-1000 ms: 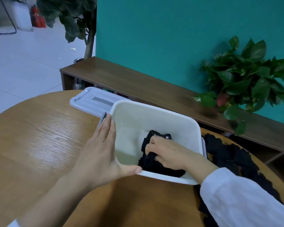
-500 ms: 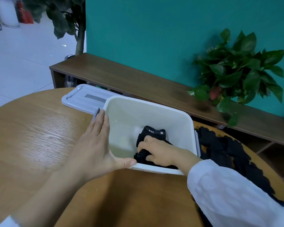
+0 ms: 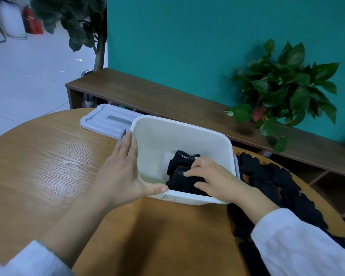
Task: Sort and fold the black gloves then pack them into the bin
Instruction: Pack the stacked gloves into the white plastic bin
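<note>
A white plastic bin [image 3: 184, 128] stands on the round wooden table [image 3: 48, 168]. My left hand [image 3: 126, 172] lies flat against the bin's left outer wall, its thumb along the near rim. Inside, at the near right, two folded black gloves [image 3: 180, 163] lie stacked, one showing a small white label. My right hand [image 3: 213, 180] reaches into the bin and grips the nearer folded glove between thumb and fingers. A loose pile of black gloves [image 3: 267, 176] lies on the table just right of the bin, partly hidden by my right sleeve.
The bin's pale lid [image 3: 106, 120] lies flat on the table behind the bin's left corner. A low wooden shelf [image 3: 167, 100] runs along the teal wall, with a leafy potted plant [image 3: 283, 92] on it at right. The table edge curves close on the left.
My right hand has slid toward the bin's near right side, uncovering the labelled glove behind it. My left hand stays on the bin's left wall.
</note>
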Motion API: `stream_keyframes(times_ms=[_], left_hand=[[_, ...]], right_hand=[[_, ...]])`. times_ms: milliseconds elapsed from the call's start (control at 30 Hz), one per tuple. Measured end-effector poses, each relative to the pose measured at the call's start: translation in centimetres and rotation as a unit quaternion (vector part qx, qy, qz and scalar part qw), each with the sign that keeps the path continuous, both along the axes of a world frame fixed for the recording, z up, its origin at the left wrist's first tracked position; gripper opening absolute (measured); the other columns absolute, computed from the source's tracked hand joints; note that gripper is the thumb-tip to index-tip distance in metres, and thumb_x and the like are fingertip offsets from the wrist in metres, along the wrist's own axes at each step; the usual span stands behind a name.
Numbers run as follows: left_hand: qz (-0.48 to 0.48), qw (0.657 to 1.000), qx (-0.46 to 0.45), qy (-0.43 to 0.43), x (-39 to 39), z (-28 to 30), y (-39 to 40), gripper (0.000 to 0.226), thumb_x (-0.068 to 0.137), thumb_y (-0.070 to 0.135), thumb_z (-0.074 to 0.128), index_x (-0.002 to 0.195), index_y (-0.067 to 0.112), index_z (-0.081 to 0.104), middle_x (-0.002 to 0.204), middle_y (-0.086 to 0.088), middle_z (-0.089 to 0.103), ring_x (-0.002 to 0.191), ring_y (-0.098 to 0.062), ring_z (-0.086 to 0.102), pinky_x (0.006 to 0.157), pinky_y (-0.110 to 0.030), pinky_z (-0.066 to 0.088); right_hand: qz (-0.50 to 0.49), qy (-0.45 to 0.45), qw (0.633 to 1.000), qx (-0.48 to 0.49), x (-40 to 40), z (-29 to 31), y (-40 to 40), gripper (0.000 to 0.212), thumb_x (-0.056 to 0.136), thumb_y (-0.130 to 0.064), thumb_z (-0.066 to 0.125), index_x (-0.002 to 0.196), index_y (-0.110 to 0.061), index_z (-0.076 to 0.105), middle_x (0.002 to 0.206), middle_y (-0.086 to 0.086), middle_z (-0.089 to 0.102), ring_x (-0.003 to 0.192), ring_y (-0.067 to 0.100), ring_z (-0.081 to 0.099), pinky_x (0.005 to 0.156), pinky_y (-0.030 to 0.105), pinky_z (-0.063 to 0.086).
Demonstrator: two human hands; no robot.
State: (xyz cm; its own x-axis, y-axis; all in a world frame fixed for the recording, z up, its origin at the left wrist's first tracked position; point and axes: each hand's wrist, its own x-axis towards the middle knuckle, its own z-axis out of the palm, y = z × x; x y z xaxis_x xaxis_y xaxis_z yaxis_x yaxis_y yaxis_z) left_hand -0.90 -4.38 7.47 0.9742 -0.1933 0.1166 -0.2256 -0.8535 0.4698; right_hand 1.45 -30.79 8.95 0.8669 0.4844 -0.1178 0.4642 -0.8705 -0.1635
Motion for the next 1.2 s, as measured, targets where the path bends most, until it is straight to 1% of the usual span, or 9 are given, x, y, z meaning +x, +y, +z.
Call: stream_keyframes(times_ms=[233,400,533,633,800,900,967,1033,1200], left_hand=[[-0.001,1.000,0.005,-0.015,-0.3,-0.3,0.1,0.151,0.045,0.099,0.044,0.150,0.016,-0.026,0.158,0.004,-0.030,0.143,-0.005,-0.028,0.119,-0.030,0.008],[-0.001,1.000,-0.006,-0.025,-0.2,-0.7,0.2,0.153,0.041,0.103,0.039,0.149,0.017,-0.027,0.158,0.004,-0.030,0.143,-0.005,-0.027,0.119,-0.031,0.010],[0.001,1.000,0.002,-0.018,0.1,-0.7,0.1,0.152,0.044,0.100,0.044,0.150,0.015,-0.025,0.158,0.005,-0.030,0.143,-0.005,-0.027,0.119,-0.030,0.008],[0.005,1.000,0.007,-0.012,0.3,-0.6,0.0,0.152,0.046,0.098,0.047,0.151,0.014,-0.022,0.158,0.005,-0.030,0.144,-0.005,-0.026,0.120,-0.032,0.010],[-0.002,1.000,0.012,-0.008,0.6,-0.4,0.0,0.153,0.045,0.099,0.045,0.152,0.014,-0.022,0.159,0.004,-0.027,0.145,-0.006,-0.026,0.120,-0.033,0.009],[-0.014,1.000,-0.003,-0.014,1.1,-0.4,0.1,0.154,0.040,0.105,0.040,0.153,0.021,-0.021,0.162,0.004,-0.022,0.147,-0.007,-0.021,0.122,-0.039,0.015],[-0.015,1.000,-0.013,-0.012,1.4,-0.3,0.1,0.153,0.038,0.105,0.040,0.154,0.024,-0.020,0.162,0.004,-0.019,0.148,-0.007,-0.019,0.122,-0.040,0.016],[-0.012,1.000,-0.023,-0.010,1.5,-0.3,-0.1,0.154,0.036,0.104,0.042,0.154,0.026,-0.018,0.163,0.005,-0.016,0.148,-0.006,-0.017,0.121,-0.040,0.016],[-0.007,0.999,-0.031,-0.021,1.4,-0.8,-0.5,0.151,0.038,0.101,0.050,0.155,0.029,-0.013,0.164,0.002,-0.010,0.150,-0.010,-0.009,0.120,-0.045,0.021]], right_hand=[[-0.011,0.042,0.996,-0.072,0.6,-0.7,0.0,0.053,0.097,-0.014,0.055,0.146,-0.029,0.043,0.111,-0.006,0.038,0.098,0.016,0.044,0.087,0.029,0.042],[-0.014,0.078,0.993,-0.088,1.3,-1.6,0.6,0.053,0.096,-0.012,0.057,0.145,-0.027,0.044,0.111,-0.005,0.035,0.096,0.019,0.046,0.082,0.028,0.042],[-0.010,0.089,0.988,-0.124,2.0,-2.3,1.0,0.055,0.094,-0.008,0.057,0.145,-0.025,0.045,0.114,0.001,0.037,0.099,0.025,0.048,0.084,0.036,0.044],[-0.018,0.093,0.988,-0.119,2.0,-2.2,0.9,0.054,0.095,-0.010,0.057,0.145,-0.025,0.044,0.116,0.002,0.039,0.098,0.026,0.050,0.087,0.039,0.045],[-0.046,0.026,0.997,-0.055,0.9,-0.6,0.7,0.039,0.098,-0.018,0.054,0.136,-0.028,0.056,0.108,-0.001,0.051,0.099,0.023,0.055,0.085,0.037,0.046],[-0.081,-0.041,0.996,0.011,-0.4,0.6,-0.1,0.035,0.099,-0.023,0.054,0.133,-0.025,0.059,0.119,-0.003,0.059,0.114,0.018,0.053,0.093,0.032,0.043],[-0.117,-0.100,0.987,0.055,-1.8,1.0,-1.0,0.037,0.099,-0.025,0.054,0.135,-0.025,0.057,0.126,-0.005,0.059,0.122,0.014,0.048,0.095,0.028,0.040],[-0.153,-0.144,0.971,0.118,-3.7,1.0,-2.0,0.036,0.098,-0.022,0.055,0.134,-0.023,0.058,0.126,-0.003,0.060,0.123,0.015,0.047,0.097,0.029,0.039],[-0.233,-0.213,0.928,0.200,-9.3,-2.0,-4.3,0.034,0.095,-0.017,0.060,0.129,-0.016,0.062,0.131,-0.001,0.059,0.125,0.015,0.048,0.104,0.037,0.042]])
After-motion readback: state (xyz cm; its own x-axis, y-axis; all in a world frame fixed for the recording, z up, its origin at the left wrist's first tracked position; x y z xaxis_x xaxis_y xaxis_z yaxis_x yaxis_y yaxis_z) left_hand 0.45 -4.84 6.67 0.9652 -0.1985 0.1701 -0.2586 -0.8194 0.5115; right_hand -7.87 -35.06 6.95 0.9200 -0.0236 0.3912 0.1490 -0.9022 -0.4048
